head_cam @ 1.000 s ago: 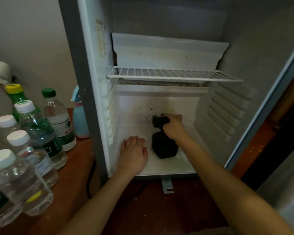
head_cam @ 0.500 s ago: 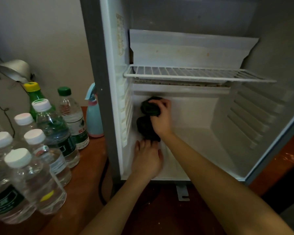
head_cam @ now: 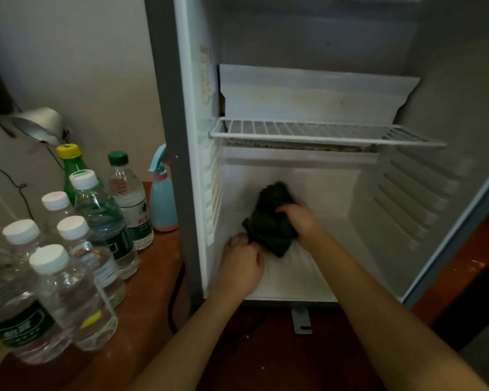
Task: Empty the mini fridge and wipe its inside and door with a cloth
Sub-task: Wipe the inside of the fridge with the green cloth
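Note:
The mini fridge (head_cam: 333,280) stands open with no food or drink inside. A dark cloth (head_cam: 271,218) hangs bunched against the lower back wall, near the floor of the fridge. My right hand (head_cam: 301,218) grips the cloth from its right side. My left hand (head_cam: 242,266) rests on the fridge floor near the left wall, and its fingertips touch the cloth's lower left edge. A white wire shelf (head_cam: 322,132) spans the fridge above both hands.
Several water bottles (head_cam: 68,294) stand on the wooden surface (head_cam: 141,314) left of the fridge, with a green bottle (head_cam: 71,165) and a blue spray bottle (head_cam: 163,201) behind them. The fridge door's edge (head_cam: 458,235) is at the right. A dark cable (head_cam: 174,303) runs by the fridge's base.
The right hand has carried the cloth from the upper left of the back wall down and to the right. The left hand's fingertips have come up against the cloth.

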The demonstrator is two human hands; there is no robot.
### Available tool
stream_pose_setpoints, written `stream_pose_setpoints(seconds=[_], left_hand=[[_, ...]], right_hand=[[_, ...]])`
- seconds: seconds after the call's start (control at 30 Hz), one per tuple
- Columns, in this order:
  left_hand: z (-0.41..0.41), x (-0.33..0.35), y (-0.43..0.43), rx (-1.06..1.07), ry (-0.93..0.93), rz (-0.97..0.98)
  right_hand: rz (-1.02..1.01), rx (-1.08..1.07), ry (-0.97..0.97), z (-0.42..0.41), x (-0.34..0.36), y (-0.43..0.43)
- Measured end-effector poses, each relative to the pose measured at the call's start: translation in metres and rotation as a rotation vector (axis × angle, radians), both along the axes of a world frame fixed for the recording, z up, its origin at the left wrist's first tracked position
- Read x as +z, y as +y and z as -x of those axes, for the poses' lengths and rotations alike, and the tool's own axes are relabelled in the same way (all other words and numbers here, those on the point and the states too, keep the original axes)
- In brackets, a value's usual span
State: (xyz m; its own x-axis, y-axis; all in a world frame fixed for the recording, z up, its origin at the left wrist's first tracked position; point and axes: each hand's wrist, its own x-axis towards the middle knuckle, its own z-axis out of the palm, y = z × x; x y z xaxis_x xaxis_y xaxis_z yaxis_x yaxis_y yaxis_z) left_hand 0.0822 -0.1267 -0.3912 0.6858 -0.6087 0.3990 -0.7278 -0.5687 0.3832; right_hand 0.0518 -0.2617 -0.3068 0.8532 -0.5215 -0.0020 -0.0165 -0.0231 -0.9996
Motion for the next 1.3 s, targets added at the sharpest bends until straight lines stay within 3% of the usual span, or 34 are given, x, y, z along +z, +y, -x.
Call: stream_pose_setpoints(seconds=[0.07,0.13,0.23,0.33,0.4,0.5,0.6,0.8,0.97,1.1,1.2,1.3], left_hand=[[-0.001,0.000,0.000,-0.001,-0.003,0.074],[0.002,0.005,0.002,-0.018,0.045,0.198],[0.010,0.021,0.007,-0.007,0.330,0.547],[0.024,0.043,0.013,-0.104,1.156,0.956],[0.039,0.053,0.019,-0.258,1.566,0.937],[0.063,0.061,0.029,-0.376,1.851,0.887],[0.072,0.055,0.036,-0.339,1.963,0.946],[0.083,0.045,0.035,-0.131,1.927,0.912],[0.085,0.056,0.037,-0.078,1.768,1.030],[0.091,0.060,0.034,-0.035,1.388,1.078],[0.099,0.059,0.033,-0.021,1.039,1.016],[0.108,0.058,0.027,-0.052,0.802,0.975]], right_hand=[[-0.466,-0.066,-0.066,0.040,-0.009,-0.008],[-0.651,0.005,-0.158,0.078,-0.021,-0.013],[-0.625,0.098,-0.176,0.100,-0.022,-0.011],[-0.617,0.058,-0.106,0.102,-0.019,-0.007],[-0.646,0.279,-0.085,0.106,-0.007,0.010],[-0.592,0.317,0.061,0.118,-0.009,0.014],[-0.554,0.251,0.190,0.133,-0.005,0.022],[-0.449,0.116,0.160,0.175,-0.025,0.034],[-0.397,0.099,0.215,0.212,-0.029,0.030],[-0.254,-0.124,0.098,0.216,-0.023,0.024],[-0.310,-0.229,-0.015,0.213,-0.013,0.023],[-0.224,-0.106,-0.154,0.209,0.007,0.030]])
